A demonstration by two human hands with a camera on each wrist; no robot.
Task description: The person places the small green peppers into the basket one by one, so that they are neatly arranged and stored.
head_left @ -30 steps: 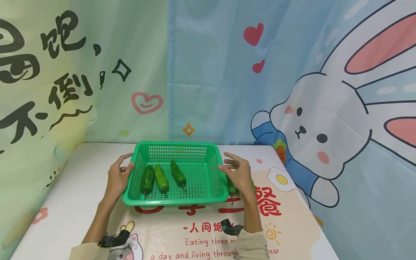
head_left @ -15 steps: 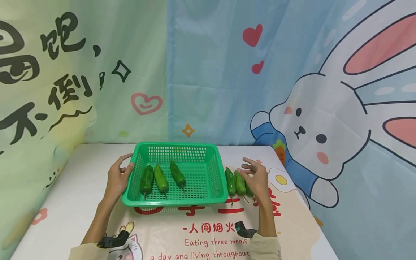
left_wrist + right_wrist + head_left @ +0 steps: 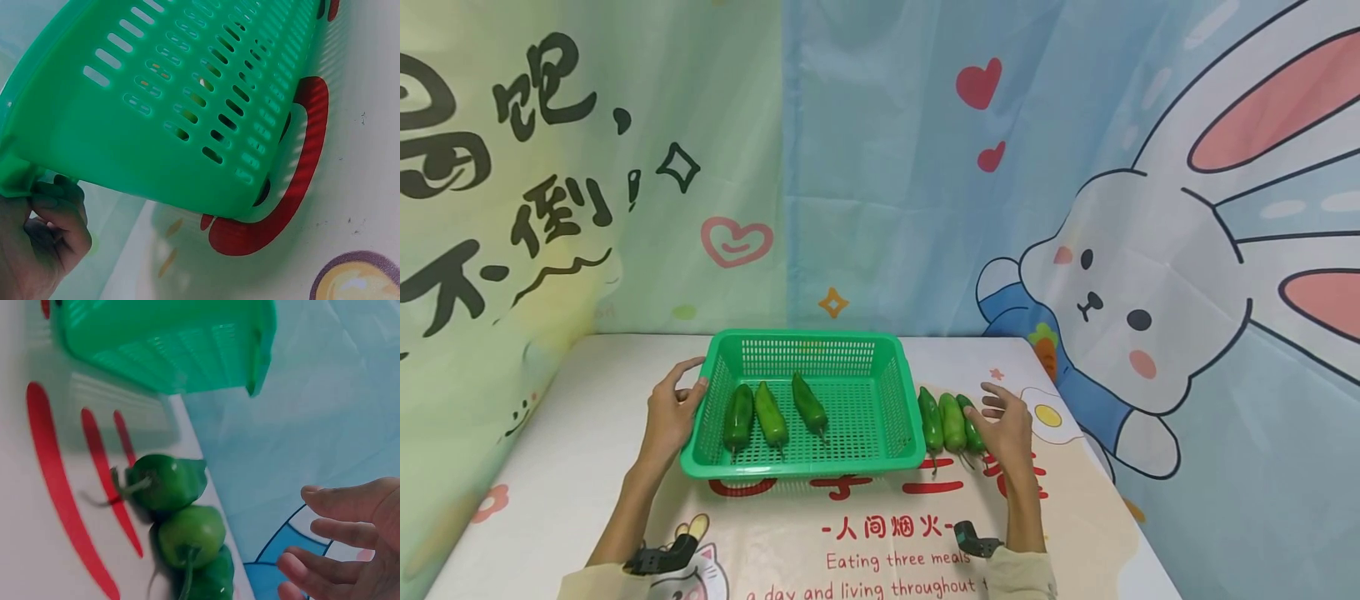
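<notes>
A green plastic basket [image 3: 805, 469] with slotted walls stands on the table, three green peppers [image 3: 771, 414] lying apart inside it. My left hand [image 3: 672, 412] holds the basket's left side, its fingers curled at the rim in the left wrist view. To the right of the basket, three more green peppers lie side by side on the table: one near the basket wall [image 3: 931, 421], a lighter middle one [image 3: 952, 423], and the far right one [image 3: 973, 433], partly behind my right hand [image 3: 1011, 429]. That hand hovers with fingers spread and holds nothing; the right wrist view shows it apart from the peppers.
A printed cloth [image 3: 880, 508] with red characters and a cartoon cat covers the table. Right behind the table's back edge hangs a curtain [image 3: 880, 208] with a large rabbit print. Both wrists carry black camera mounts [image 3: 662, 554].
My right hand has moved right, from beside the basket's right rim to above the far right pepper, uncovering the peppers on the table. The left hand stays on the basket.
</notes>
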